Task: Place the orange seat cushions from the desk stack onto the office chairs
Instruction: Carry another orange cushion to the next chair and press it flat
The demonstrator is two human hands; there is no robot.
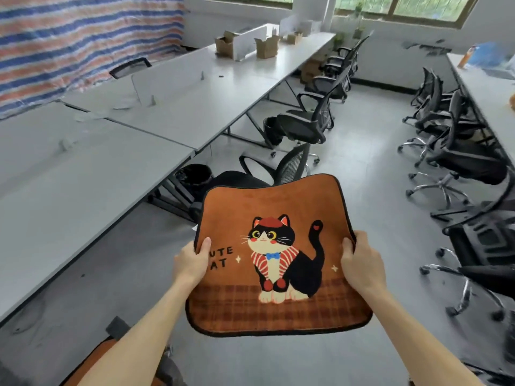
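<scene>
An orange seat cushion (278, 207) with a black-and-white cat print and dark trim is held flat in the air in front of me. My left hand (192, 263) grips its left edge, thumb on top. My right hand (362, 263) grips its right edge the same way. Just beyond the cushion's far edge stands a black mesh office chair (289, 165), its seat partly hidden by the cushion. Another orange cushion (92, 363) lies on a chair at the bottom left, under my left forearm.
Long white desks (83, 174) run along the left, with cardboard boxes (264, 45) at the far end. More black chairs (306, 126) line that desk. A second row of chairs (457, 162) stands on the right beside another desk (485, 87). A grey floor aisle (362, 151) runs between them.
</scene>
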